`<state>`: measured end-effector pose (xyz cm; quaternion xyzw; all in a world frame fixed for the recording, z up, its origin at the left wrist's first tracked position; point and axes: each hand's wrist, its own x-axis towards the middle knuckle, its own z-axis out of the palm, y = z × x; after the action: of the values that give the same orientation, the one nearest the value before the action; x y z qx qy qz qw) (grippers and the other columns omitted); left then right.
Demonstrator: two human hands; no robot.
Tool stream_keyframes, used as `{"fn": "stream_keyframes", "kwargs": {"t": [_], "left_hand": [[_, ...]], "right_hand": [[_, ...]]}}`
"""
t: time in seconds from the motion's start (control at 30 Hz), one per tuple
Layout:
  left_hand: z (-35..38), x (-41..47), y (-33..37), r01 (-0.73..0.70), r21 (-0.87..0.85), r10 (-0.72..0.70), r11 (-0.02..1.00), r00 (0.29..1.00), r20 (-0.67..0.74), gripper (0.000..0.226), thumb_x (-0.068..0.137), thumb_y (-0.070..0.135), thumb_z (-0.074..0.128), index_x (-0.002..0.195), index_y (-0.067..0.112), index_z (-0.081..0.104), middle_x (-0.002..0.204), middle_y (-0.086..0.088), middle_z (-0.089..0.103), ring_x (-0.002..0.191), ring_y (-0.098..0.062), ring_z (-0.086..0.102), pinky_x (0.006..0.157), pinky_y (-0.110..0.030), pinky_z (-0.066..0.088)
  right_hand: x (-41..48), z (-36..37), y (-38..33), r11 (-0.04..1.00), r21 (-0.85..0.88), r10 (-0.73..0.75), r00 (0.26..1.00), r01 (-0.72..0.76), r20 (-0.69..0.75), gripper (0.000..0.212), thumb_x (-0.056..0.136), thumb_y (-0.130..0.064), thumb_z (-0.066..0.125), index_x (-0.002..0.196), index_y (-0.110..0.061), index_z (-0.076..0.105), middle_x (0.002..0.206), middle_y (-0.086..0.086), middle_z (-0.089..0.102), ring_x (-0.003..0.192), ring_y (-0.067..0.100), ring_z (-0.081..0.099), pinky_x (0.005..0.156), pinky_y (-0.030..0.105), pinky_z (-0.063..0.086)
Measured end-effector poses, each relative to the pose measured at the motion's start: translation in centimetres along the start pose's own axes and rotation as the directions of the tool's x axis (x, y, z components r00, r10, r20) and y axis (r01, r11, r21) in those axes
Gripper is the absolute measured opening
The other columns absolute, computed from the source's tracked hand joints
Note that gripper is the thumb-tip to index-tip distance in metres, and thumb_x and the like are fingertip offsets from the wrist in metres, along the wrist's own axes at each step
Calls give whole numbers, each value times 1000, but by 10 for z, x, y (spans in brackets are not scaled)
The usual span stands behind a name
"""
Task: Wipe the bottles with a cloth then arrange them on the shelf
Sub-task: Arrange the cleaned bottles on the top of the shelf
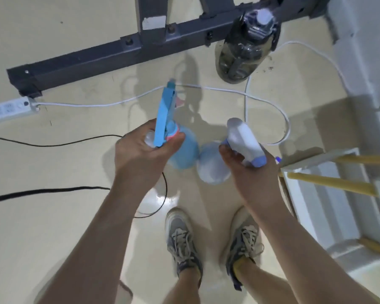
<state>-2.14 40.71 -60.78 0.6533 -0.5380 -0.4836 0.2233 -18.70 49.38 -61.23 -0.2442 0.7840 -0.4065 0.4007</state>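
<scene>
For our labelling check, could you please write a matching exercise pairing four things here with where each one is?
Things:
1. blue spray bottle
2. white spray bottle
3. dark jug
4. power strip

Places:
A. beside the grey metal frame
B. held in the left hand
C. at the picture's left edge
D. held in the right hand

Pairs: 1-B, 2-D, 3-A, 4-C

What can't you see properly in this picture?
Head view only:
- The blue spray bottle is partly hidden by the left hand gripping it.
- The white spray bottle is partly hidden by the right hand.
- The shelf is cut off by the right edge, and the power strip by the left edge.
- No cloth is in view.
</scene>
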Motion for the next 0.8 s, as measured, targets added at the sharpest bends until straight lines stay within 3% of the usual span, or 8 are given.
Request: {"fn": "stream_keyframes", "kwargs": {"t": [0.13,0.2,0.3,0.4,0.53,0.57,0.63,0.8], "left_hand": [[-58,-90,155,-45,-54,53,998,988,145,12,80,26,80,78,32,71,52,19,56,48,0,47,51,-10,37],[-81,-134,230,-100,-97,118,990,972,205,12,77,33,82,80,35,71,57,19,60,49,0,49,54,-18,40],[-95,-190,317,-187,-124,217,974,929,301,14,77,31,80,86,35,69,53,18,58,44,1,49,49,-16,39],[-89,-242,386,-266,-202,327,942,858,397,17,79,24,80,83,37,70,64,18,66,59,-2,60,57,-14,46],[-53,-302,449,-325,-274,423,905,743,519,23,78,22,82,81,42,71,74,16,66,64,-8,59,61,-26,48],[-39,-316,460,-337,-281,438,899,713,547,21,77,22,83,84,38,71,70,17,64,61,-5,58,60,-24,46],[-9,-344,478,-377,-253,450,891,661,600,21,77,23,83,94,31,72,61,21,60,56,1,52,58,-13,40],[76,-415,496,-449,-191,445,873,573,688,30,75,17,85,101,29,75,79,23,67,66,13,58,56,-3,41]], "right_hand": [[-105,-107,-138,1000,13,-2,985,5,-171,34,85,-14,77,68,-31,53,48,-23,51,49,-2,50,50,8,34],[-154,-163,-198,995,86,-24,965,47,-260,24,81,-17,82,72,-27,62,55,-18,59,53,-2,53,54,10,39],[-218,-238,-262,982,155,-46,930,110,-365,18,75,-35,81,90,-27,74,87,13,71,79,26,65,79,48,56],[-270,-302,-302,964,194,-52,843,182,-535,16,82,-24,81,88,-38,77,84,-1,72,83,17,65,87,49,55],[-321,-378,-302,951,240,32,714,193,-700,11,79,-32,82,88,-28,77,81,3,69,79,16,62,88,61,55],[-330,-397,-295,951,252,66,681,178,-729,27,75,-40,81,88,-17,74,77,9,66,77,17,60,86,64,54],[-347,-432,-279,949,271,117,620,160,-776,53,69,-52,79,88,-5,63,67,16,56,73,17,55,80,58,57],[-371,-510,-227,945,292,181,510,147,-841,35,84,-33,78,63,-21,53,57,-10,46,61,14,45,66,38,49]]}}
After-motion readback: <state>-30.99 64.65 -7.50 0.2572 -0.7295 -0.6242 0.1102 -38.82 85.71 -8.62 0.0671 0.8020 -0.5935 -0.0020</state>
